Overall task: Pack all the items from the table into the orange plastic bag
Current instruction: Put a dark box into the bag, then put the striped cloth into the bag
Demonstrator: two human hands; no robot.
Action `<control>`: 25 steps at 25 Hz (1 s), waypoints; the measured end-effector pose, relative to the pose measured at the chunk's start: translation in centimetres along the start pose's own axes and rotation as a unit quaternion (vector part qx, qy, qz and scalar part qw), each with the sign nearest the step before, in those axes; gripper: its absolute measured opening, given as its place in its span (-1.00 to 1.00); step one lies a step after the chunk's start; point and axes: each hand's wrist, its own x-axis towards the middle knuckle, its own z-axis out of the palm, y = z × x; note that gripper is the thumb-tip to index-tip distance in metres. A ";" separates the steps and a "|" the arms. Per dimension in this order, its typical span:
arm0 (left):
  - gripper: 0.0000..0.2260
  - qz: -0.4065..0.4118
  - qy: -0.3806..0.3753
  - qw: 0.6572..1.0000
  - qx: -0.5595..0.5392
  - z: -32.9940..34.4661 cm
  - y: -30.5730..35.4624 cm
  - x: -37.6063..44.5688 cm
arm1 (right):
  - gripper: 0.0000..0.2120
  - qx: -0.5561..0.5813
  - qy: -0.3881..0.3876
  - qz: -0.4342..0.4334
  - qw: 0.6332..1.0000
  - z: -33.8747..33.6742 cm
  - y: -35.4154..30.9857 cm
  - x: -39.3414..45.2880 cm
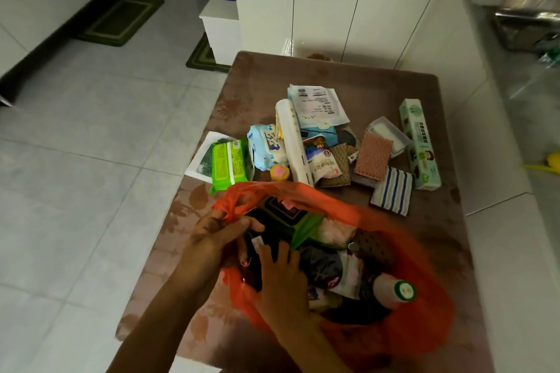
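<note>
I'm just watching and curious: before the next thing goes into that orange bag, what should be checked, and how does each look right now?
1. Orange bag mouth open: ok.
2. Left hand gripping the bag's rim: ok.
3. Right hand free to pick up: not ok, it is in the bag on a dark pack.
4. Room left in the bag: cannot tell.
5. Green pack near the bag's mouth: ok.

Dim indoor light, glare streak on white cabinet beyond the fingers, motion blur right of fingers, wide-angle edge bending
</note>
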 end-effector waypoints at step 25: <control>-0.76 -0.043 0.053 0.998 0.014 5.6 -3.5 2.3 | -0.59 0.120 0.029 0.178 0.976 -3.0 31.6 14.8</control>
